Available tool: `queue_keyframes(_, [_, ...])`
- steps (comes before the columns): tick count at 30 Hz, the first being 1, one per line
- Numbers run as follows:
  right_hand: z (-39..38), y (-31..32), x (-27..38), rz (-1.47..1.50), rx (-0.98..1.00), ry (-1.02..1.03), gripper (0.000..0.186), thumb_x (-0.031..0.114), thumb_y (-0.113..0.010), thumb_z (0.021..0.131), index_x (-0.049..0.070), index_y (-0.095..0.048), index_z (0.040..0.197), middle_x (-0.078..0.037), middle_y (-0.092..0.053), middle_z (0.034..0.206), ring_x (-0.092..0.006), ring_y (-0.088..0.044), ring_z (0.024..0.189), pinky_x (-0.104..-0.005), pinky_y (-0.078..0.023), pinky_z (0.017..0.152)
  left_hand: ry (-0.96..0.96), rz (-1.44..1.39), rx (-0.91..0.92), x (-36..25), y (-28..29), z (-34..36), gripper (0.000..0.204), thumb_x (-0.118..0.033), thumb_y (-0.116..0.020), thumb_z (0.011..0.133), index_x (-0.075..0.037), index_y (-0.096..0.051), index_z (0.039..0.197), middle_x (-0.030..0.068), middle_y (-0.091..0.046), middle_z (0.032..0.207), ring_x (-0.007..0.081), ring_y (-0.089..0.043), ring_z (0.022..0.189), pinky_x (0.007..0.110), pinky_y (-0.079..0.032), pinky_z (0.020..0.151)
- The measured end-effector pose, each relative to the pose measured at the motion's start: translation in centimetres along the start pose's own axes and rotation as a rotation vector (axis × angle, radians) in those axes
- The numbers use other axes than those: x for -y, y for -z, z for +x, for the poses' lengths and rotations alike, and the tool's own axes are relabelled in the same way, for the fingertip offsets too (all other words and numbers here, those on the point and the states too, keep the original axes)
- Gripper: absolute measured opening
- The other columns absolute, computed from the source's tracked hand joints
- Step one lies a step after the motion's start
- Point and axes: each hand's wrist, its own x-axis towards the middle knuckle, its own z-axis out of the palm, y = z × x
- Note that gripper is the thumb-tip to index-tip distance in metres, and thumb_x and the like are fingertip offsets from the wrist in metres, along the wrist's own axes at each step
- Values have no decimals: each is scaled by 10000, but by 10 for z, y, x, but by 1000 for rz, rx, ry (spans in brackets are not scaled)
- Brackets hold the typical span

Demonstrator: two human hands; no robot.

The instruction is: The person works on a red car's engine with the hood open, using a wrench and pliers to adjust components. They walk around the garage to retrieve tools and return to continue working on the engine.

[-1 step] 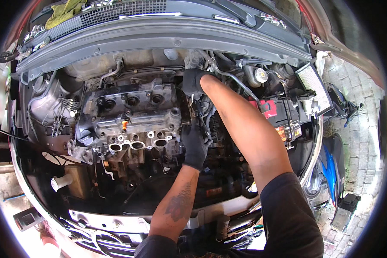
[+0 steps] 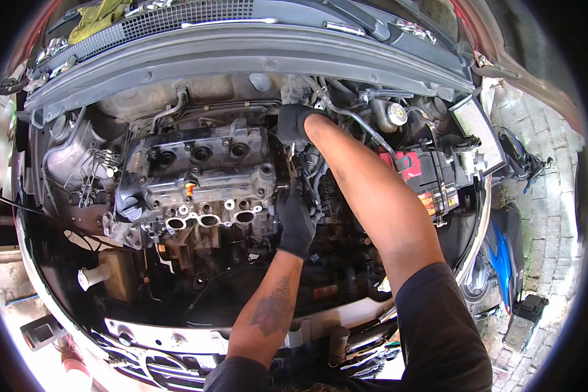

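Both of my hands wear black gloves and work at the right end of a car engine (image 2: 202, 171). My left hand (image 2: 296, 225) reaches up from below, its fingers bent around parts beside the engine's end; what they grip is lost in the dark. Above it, my right hand (image 2: 292, 124) is curled downward next to the engine's rear right corner, with a small bit of shiny metal (image 2: 293, 150) just below it. Its fingertips are hidden. Hoses and wiring (image 2: 317, 171) run close to the right of both hands.
A battery (image 2: 424, 176) with a red cover sits right of my right forearm. Behind it stands a fluid reservoir (image 2: 396, 115); an air filter (image 2: 478, 134) leans at the right edge. Tools (image 2: 343, 29) lie along the cowl. Open intake ports (image 2: 209, 221) face the front crossmember (image 2: 150, 336).
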Motion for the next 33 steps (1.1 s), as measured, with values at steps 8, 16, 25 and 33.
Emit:
queue_keyframes(8, [-10,11,7,-16,20,-97,304,177,-611,784,75,-781,1013,-165,-741,1080,-322,-725,1012,-421,-574,849,154,-367,74,-17,-29,-12,153,-341,-579,1014,-226,-605,916,-80,-475,621,64,-402,465,242,-376,431])
queue_keyframes(16, [-3,-1,-15,287,-66,-274,334,241,-639,748,73,-789,996,-201,-740,1054,-322,-729,993,-410,-575,843,213,-589,422,-23,-19,-8,198,-231,-503,1040,-113,-620,931,-46,-515,641,56,-450,516,209,-413,483])
queue_keyframes(25, [-10,-4,10,770,-522,-706,361,328,-701,758,-11,-761,867,-255,-724,893,-407,-715,891,-461,-556,862,167,-251,243,-10,-15,-2,173,-273,-598,1013,-147,-602,894,-28,-501,664,97,-467,556,285,-432,536])
queue_keyframes(33, [-79,61,4,747,-183,-526,556,467,-565,892,-15,-719,1123,-270,-677,1196,-409,-649,1146,-466,-485,1033,10,-90,186,15,-5,16,165,-310,-600,1003,-147,-619,981,-28,-578,777,106,-519,601,272,-428,497])
